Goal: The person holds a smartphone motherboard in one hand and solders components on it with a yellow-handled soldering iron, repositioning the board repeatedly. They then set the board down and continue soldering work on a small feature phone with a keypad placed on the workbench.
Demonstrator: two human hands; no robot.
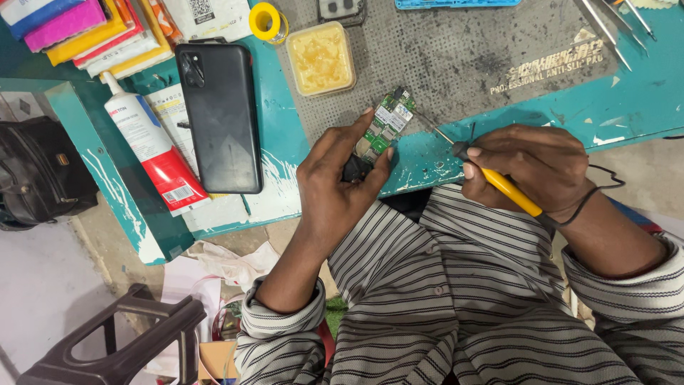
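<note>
Pinching a small green circuit board [385,127] upright-tilted at the edge of the teal worktop [627,100], the left hand [340,187] grips it between thumb and fingers so its face meets the tool. The right hand [531,165] is clenched pen-style round a yellow-handled soldering iron [499,182], tip angled just at the board. A tub of yellow flux [320,58] sits near on the grey mat [456,64], a black phone [219,117] lying alongside.

Black phone [219,116], glue tube [153,146], flux tub [320,58], solder spool [266,21], tweezers [605,28]
</note>
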